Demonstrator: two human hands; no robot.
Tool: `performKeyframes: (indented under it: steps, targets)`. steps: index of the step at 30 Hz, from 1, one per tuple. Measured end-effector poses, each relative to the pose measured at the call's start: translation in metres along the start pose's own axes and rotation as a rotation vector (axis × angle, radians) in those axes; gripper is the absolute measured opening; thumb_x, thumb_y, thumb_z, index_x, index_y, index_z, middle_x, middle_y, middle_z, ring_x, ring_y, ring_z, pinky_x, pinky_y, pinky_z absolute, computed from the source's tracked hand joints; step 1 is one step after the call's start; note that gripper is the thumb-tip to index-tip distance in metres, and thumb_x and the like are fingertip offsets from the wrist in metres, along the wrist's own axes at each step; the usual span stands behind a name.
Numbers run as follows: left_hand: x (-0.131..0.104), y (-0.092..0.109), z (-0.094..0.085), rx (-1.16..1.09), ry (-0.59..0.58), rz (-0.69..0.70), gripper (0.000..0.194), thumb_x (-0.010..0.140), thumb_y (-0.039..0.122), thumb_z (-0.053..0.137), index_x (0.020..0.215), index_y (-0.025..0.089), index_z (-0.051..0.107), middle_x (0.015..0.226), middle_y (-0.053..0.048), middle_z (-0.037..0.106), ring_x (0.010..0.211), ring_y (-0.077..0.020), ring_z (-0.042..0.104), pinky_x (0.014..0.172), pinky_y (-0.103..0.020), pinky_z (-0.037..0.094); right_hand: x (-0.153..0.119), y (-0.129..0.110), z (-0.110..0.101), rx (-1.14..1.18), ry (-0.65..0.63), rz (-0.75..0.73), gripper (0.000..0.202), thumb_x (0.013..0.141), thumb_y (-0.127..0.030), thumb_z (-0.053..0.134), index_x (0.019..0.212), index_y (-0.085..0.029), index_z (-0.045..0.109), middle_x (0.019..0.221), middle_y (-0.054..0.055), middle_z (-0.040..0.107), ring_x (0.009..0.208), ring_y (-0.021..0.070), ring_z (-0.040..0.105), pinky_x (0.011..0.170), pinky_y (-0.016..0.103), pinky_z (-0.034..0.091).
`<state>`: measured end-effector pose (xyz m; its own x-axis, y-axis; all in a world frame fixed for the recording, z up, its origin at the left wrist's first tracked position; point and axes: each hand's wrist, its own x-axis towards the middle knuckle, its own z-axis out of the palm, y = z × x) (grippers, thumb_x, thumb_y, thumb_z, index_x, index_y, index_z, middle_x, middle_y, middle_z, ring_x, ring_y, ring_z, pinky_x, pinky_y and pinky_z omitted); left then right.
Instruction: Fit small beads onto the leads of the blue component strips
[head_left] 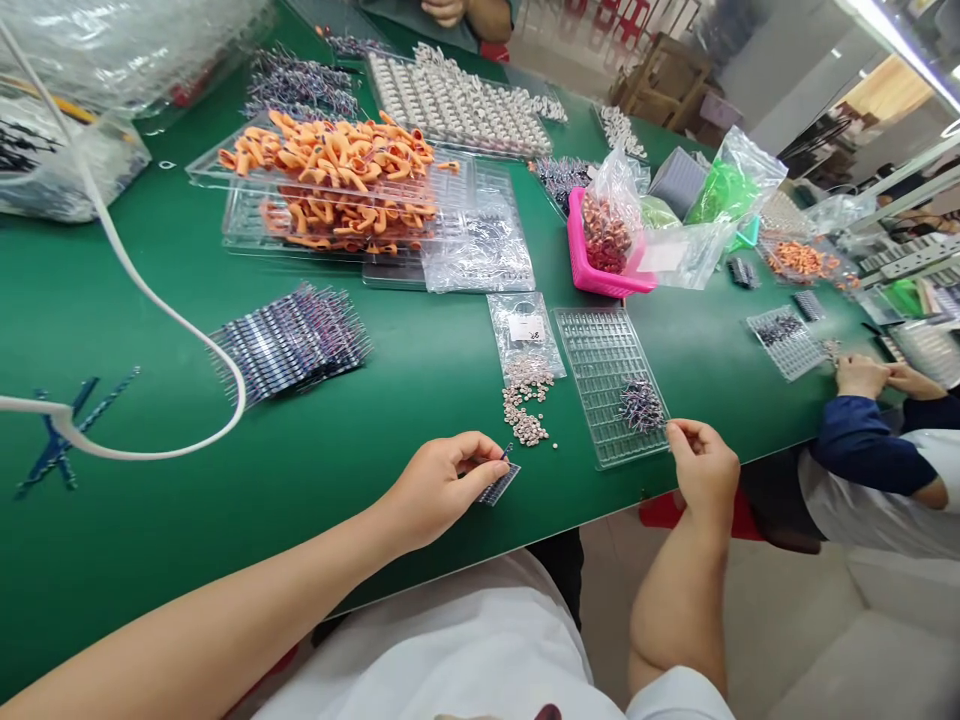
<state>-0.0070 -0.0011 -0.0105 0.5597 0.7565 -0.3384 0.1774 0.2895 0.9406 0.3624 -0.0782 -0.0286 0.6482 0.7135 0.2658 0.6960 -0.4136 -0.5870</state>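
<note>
My left hand point(442, 485) is closed in a pinch at the table's front edge, thumb and forefinger on a small dark gridded piece point(501, 486). A thin dark tip sticks up by those fingertips. My right hand point(703, 462) is also pinched closed, beside the right edge of a clear compartment tray point(600, 365); what is between its fingers, if anything, is too small to see. On that tray lies a heap of small dark wired parts point(641, 405). Between my hands and the labelled plastic bag point(525, 328) are scattered small pinkish round pieces point(529, 430).
Orange molded parts point(337, 150) fill stacked clear trays at the back. A bundle of dark wired strips point(292, 340) lies left, near a white cable point(150, 290). A pink basket point(592, 270) stands behind the tray. A co-worker's hands point(862, 377) are at the right.
</note>
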Motion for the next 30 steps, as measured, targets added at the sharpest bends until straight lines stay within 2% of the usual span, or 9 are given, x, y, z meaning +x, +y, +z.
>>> performKeyframes:
  steps: [3,7,9,13,19,23,27,30]
  targets:
    - [0.001,-0.001,0.000,-0.015,0.018,-0.003,0.023,0.083,0.041,0.066,0.081,0.018,0.066,0.076,-0.002,0.068,0.068,-0.0159,0.062,0.063,-0.026,0.048,0.002,-0.001,0.006,-0.152,0.027,-0.166,0.036,0.087,-0.047,0.062,0.092,-0.015,0.076,0.081,0.011,0.073,0.067,0.0213,0.062,0.073,0.037,0.052]
    - [0.002,-0.002,-0.001,-0.031,0.039,-0.011,0.023,0.083,0.040,0.067,0.082,0.018,0.065,0.077,-0.003,0.068,0.070,-0.0158,0.062,0.064,-0.026,0.048,-0.022,-0.030,0.013,-0.173,0.076,-0.363,0.028,0.093,-0.040,0.060,0.097,-0.016,0.074,0.084,0.010,0.071,0.068,0.0198,0.060,0.074,0.036,0.052]
    - [0.002,-0.002,-0.002,-0.041,0.043,-0.018,0.023,0.083,0.040,0.067,0.082,0.017,0.065,0.076,-0.002,0.068,0.069,-0.0151,0.061,0.064,-0.025,0.048,-0.040,-0.051,0.017,-0.083,-0.008,-0.446,0.019,0.094,-0.034,0.061,0.096,-0.019,0.072,0.085,0.008,0.071,0.070,0.0194,0.062,0.072,0.034,0.052]
    - [0.003,0.001,-0.001,-0.053,0.053,-0.032,0.023,0.082,0.040,0.068,0.081,0.017,0.065,0.073,-0.001,0.067,0.066,-0.0140,0.061,0.063,-0.025,0.048,-0.069,-0.085,0.029,0.053,-0.337,-0.594,0.010,0.095,-0.021,0.059,0.097,-0.022,0.069,0.091,0.006,0.069,0.072,0.0174,0.064,0.072,0.032,0.053]
    - [0.004,-0.001,-0.001,-0.072,0.059,-0.021,0.022,0.081,0.038,0.069,0.081,0.017,0.065,0.073,-0.001,0.067,0.066,-0.0146,0.061,0.062,-0.025,0.048,-0.071,-0.099,0.043,-0.072,-0.462,-0.682,0.013,0.096,-0.017,0.054,0.098,-0.020,0.067,0.091,0.007,0.068,0.077,0.0181,0.064,0.075,0.032,0.052]
    - [0.004,-0.004,-0.001,-0.077,0.046,-0.016,0.023,0.083,0.040,0.068,0.082,0.017,0.065,0.074,-0.001,0.067,0.067,-0.0150,0.062,0.064,-0.026,0.049,-0.066,-0.106,0.044,-0.169,-0.515,-0.708,0.014,0.095,-0.015,0.053,0.089,-0.020,0.064,0.086,0.005,0.066,0.075,0.0171,0.061,0.070,0.030,0.048]
    - [0.003,-0.005,-0.001,-0.072,0.043,-0.022,0.024,0.084,0.040,0.067,0.083,0.016,0.065,0.076,-0.002,0.068,0.069,-0.0160,0.063,0.067,-0.028,0.050,-0.067,-0.108,0.047,-0.160,-0.473,-0.699,0.013,0.091,-0.013,0.055,0.082,-0.020,0.060,0.080,0.003,0.063,0.070,0.0156,0.058,0.067,0.029,0.046]
    - [0.003,-0.006,0.000,-0.099,0.030,-0.030,0.024,0.084,0.040,0.067,0.085,0.016,0.065,0.084,-0.006,0.073,0.075,-0.0183,0.066,0.072,-0.032,0.052,-0.074,-0.109,0.050,-0.038,-0.412,-0.677,0.012,0.088,-0.011,0.058,0.081,-0.021,0.059,0.078,0.001,0.061,0.067,0.0143,0.055,0.066,0.029,0.046]
